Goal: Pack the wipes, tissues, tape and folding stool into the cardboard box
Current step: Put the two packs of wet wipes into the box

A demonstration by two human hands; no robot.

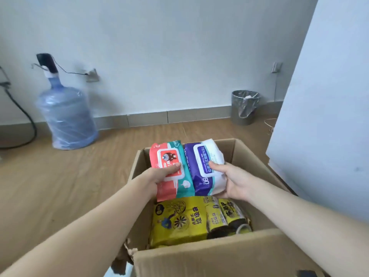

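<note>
The left hand (159, 176) gripped a red-and-teal wipes pack (169, 168), the right hand (229, 180) a purple-and-white wipes pack (205, 166), side by side above the open cardboard box (229, 254), over yellow packages (179, 220).

Two bare forearms coming in from the bottom corners, no sleeves anywhere in view. No watch, no bracelet, no rings on either side. Left hand (159, 174) with thumb on top, nail short and plain, no polish. Right hand (232, 181) same deal, thumb visible, other fingers mostly tucked out of sight so can't say much about them. Wrists slim, forearms smooth, no marks or tattoos showing. Wide-angle lens stretching both arms fat toward the frame edges. Nothing else of the body in shot.
</note>
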